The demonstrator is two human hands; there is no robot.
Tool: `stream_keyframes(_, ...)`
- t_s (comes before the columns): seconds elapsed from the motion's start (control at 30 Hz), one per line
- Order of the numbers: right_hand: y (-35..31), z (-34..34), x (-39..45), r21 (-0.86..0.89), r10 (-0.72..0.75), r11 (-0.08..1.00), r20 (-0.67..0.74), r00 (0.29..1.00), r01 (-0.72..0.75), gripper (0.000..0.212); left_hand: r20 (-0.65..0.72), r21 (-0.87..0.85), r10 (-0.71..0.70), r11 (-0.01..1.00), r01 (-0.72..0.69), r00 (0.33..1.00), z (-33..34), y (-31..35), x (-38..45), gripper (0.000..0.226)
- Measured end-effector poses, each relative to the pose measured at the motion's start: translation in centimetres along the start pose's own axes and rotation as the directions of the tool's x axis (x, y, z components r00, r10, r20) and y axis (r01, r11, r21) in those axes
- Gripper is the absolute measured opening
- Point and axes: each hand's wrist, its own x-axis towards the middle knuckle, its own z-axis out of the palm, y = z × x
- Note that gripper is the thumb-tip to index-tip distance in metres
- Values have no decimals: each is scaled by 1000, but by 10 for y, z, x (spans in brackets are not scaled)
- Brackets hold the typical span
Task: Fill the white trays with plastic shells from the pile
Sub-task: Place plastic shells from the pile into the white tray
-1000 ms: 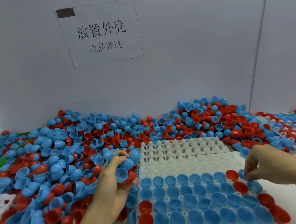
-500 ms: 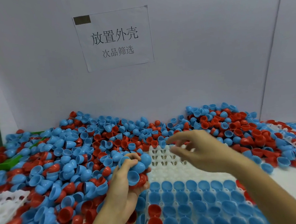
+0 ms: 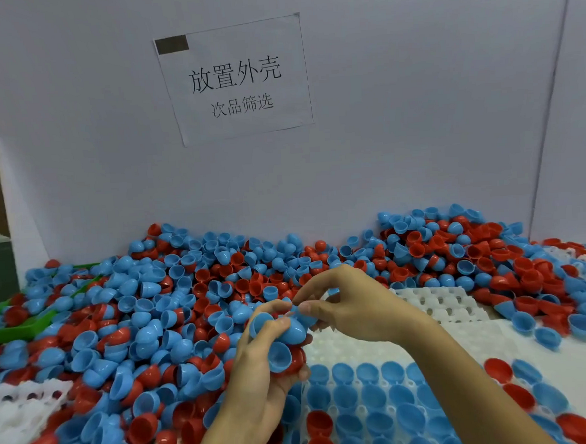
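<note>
Left hand clenched around a handful of blue and red shells, held at the near edge of the pile, just left of the white tray. Right hand pinching one blue shell out of that handful, thumb and forefinger on its rim. Near tray rows filled; far rows bare. Judged light, thin-walled, stiff but smooth and slippery; apt to nest together. Best taken by the rim, one at a time, open side up.

Paper sign: "放置外壳 次品筛选"
</note>
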Motion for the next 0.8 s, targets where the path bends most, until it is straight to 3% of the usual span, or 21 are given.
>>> stream_keyframes(0.23,3,5,3,54,38,998,-118,992,-32,17,-51,-73,-33,997,29,998,-1,-2,2,18)
stream_keyframes(0.5,1,11,3,153,24,988,-136,990,-3,16,-60,-75,-103,992,98,993,-3,-4,5,24)
stream_keyframes(0.7,0,17,6,29,-64,997,-227,972,72,20,-29,-70,-115,991,112,993,-4,-5,8,31)
stream_keyframes(0.8,3,16,7,-17,-56,998,-228,972,53,14,-102,-32,-87,996,84,991,-5,-8,10,37)
